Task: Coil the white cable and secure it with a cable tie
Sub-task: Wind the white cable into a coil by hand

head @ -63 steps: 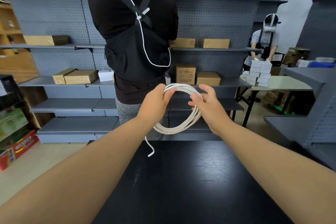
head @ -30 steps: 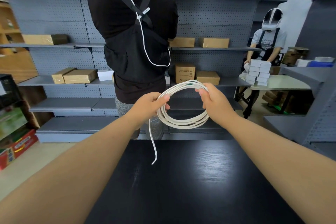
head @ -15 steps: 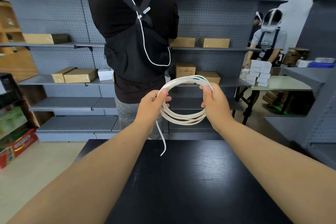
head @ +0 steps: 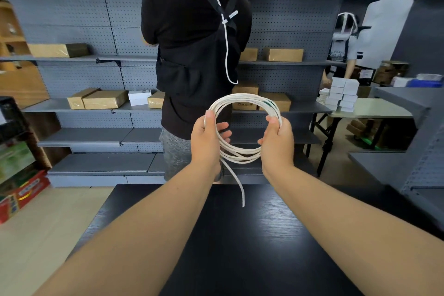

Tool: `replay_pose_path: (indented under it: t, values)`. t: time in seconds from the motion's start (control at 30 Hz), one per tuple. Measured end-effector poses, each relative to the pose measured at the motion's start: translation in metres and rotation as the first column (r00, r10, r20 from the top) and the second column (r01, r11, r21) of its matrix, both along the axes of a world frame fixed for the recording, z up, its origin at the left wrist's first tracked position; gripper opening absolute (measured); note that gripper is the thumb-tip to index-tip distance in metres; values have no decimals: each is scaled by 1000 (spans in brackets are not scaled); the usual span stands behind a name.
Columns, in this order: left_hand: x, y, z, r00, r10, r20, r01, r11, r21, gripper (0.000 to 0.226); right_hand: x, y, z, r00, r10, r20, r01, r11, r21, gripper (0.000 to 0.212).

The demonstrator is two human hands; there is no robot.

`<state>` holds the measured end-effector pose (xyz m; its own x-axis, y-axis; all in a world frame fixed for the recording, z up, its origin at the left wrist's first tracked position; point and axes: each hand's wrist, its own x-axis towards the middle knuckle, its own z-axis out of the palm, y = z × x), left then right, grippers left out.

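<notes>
The white cable (head: 242, 100) forms a round coil of several loops, held upright in the air above the far edge of the black table (head: 240, 247). My left hand (head: 207, 137) grips the coil's left side, thumb on top. My right hand (head: 277, 138) grips its right side. A loose end of the cable (head: 237, 185) hangs from the coil's bottom down toward the table. A small green mark sits on the coil's upper right (head: 268, 103). No cable tie is visible.
A person in black (head: 192, 43) stands just beyond the table, back turned, facing grey shelves (head: 96, 103) with cardboard boxes. Another person (head: 343, 48) stands at a pale table (head: 367, 109) with stacked white boxes at right. Colourful boxes (head: 19, 190) sit on the floor left.
The coil has risen slightly and opened rounder. Its hanging end has swung from the left side to below the coil's middle. Both hands keep their grip.
</notes>
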<state>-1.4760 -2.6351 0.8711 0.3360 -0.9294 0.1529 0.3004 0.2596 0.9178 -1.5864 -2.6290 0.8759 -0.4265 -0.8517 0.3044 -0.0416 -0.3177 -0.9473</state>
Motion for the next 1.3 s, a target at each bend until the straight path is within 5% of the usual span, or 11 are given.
replay_pose_path:
  t: [0.2,0.4,0.53,0.63,0.8,0.9,1.07,1.3]
  values:
    - [1,-8,3,971,222,90,-216,973,-78,31,8,2,-10,998,66,14,-66,998,8,24]
    - [19,-18,7,957,212,195,-189,973,-129,28,-3,3,-10,962,273,29,-274,960,53,17]
    - [31,-17,17,883,199,424,-116,970,-214,23,-19,-7,-9,927,366,77,-373,923,97,50]
    - [36,-12,24,773,229,591,-86,962,-260,21,-29,-13,-5,920,388,-60,-373,911,173,88]
    - [38,-12,26,574,138,807,113,963,-245,19,-25,-9,20,715,481,-507,-437,874,213,45]
    - [36,-12,25,512,102,853,174,960,-219,24,-19,-7,26,613,524,-591,-447,847,288,28]
    - [31,-12,24,515,84,853,202,955,-216,22,-15,-5,21,682,427,-594,-389,899,200,21]
    - [31,-8,19,739,-183,648,254,967,-18,19,-22,-5,19,815,270,-513,-290,956,42,18]
